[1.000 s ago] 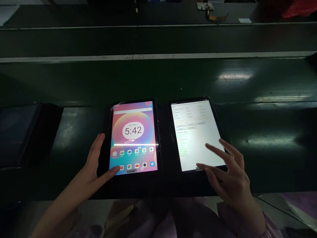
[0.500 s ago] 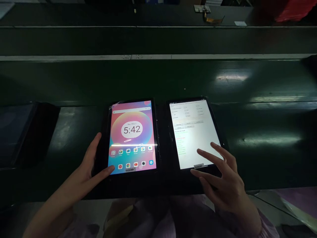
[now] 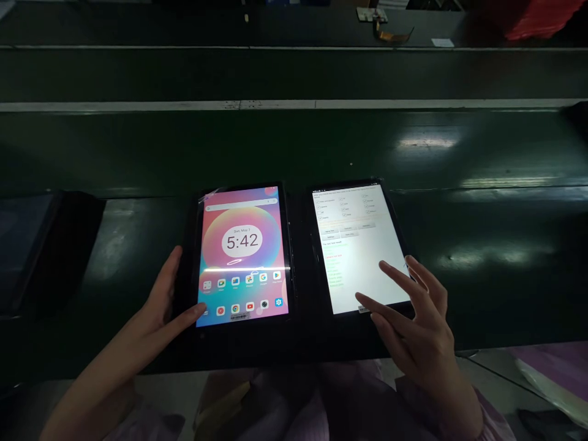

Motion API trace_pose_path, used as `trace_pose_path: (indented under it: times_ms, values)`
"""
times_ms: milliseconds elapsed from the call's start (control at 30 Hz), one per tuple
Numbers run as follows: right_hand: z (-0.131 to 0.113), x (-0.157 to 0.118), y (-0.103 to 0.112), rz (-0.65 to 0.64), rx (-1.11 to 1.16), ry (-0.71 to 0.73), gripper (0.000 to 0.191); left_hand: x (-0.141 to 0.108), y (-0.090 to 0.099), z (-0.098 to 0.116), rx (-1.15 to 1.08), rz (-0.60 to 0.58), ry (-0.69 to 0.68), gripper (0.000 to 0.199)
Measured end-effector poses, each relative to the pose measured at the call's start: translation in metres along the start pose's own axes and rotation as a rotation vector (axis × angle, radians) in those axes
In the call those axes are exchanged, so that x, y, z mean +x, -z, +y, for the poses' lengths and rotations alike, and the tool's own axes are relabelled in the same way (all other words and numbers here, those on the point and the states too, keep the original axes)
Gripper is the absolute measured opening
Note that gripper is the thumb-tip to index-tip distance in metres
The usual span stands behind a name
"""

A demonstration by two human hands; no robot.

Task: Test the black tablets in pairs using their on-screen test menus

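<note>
Two tablets lie side by side on the dark green bench. The left tablet (image 3: 243,257) shows a colourful home screen with a clock at 5:42 and rows of app icons. My left hand (image 3: 160,312) grips its left edge, thumb over the lower left corner and fingers along the side. A white page with checkboxes, grey buttons and mostly green lines of text fills the right tablet (image 3: 358,251). Over its lower right part is my right hand (image 3: 422,318), fingers spread and holding nothing. Whether a fingertip touches the glass I cannot tell. The hand partly covers a small label at the screen's bottom.
Another dark tablet-like device (image 3: 27,245) lies at the far left. Behind the bench (image 3: 294,147) runs a pale strip (image 3: 184,106). Farther back are a small part with an orange flex cable (image 3: 392,35), a white slip (image 3: 442,43) and a red stack (image 3: 542,18).
My right hand's fingers have shifted slightly up and right, and now cover more of the label. My left hand stays on the left tablet. Both screens show the same content.
</note>
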State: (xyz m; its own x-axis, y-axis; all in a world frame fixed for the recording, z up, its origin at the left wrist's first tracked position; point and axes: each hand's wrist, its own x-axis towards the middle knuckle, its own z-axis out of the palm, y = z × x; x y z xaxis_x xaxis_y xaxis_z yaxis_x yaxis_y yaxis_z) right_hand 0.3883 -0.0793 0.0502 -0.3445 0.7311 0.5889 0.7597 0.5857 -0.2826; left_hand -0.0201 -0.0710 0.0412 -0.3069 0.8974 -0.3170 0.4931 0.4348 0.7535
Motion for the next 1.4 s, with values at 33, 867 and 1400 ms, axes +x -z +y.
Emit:
trace_pose_path:
  times_ms: [33, 867, 1400]
  values:
    - [0.000, 0.000, 0.002, 0.000, 0.010, 0.011, 0.022, -0.002, -0.002, 0.002, -0.007, 0.007, -0.003, 0.149]
    - [0.003, 0.006, 0.003, 0.049, 0.077, 0.075, 0.027, -0.010, 0.007, 0.003, -0.034, -0.176, -0.038, 0.145]
    - [0.010, 0.008, 0.003, -0.012, 0.048, 0.096, 0.021, -0.010, 0.000, 0.003, 0.006, -0.047, -0.085, 0.128]
